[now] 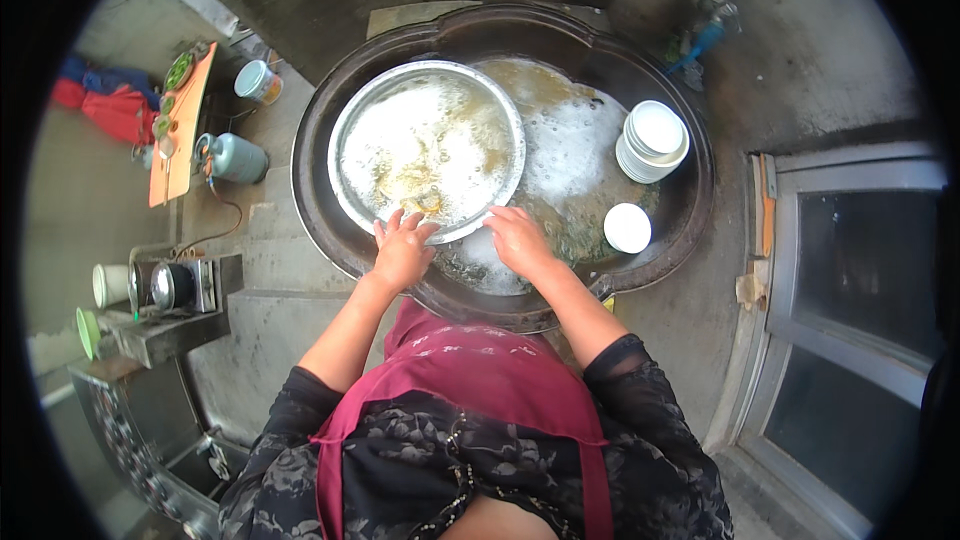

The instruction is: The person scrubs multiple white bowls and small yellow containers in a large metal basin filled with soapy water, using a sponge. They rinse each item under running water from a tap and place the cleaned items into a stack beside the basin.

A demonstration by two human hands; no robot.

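A round metal basin [336, 184] full of foamy, yellowish water stands in the left part of a large dark tub [301, 219]. My left hand [403, 249] rests at the basin's near rim, its fingers spread over the edge. At the near right rim is my right hand [516, 238], fingertips on the edge; whether it grips the rim is hard to tell. Something yellow shows in the water near my left fingers. To the right, a stack of white bowls [651, 141] stands in the tub, with a single white bowl [628, 228] apart from it. Suds float beside the basin.
A blue hose [701, 45] hangs by the tub's far right edge. At left are a gas cylinder [234, 157], a lidded bucket [257, 81], an orange table [180, 139] with vegetables, and a stove [204, 285] with a pot. A metal-framed door [784, 255] is at right.
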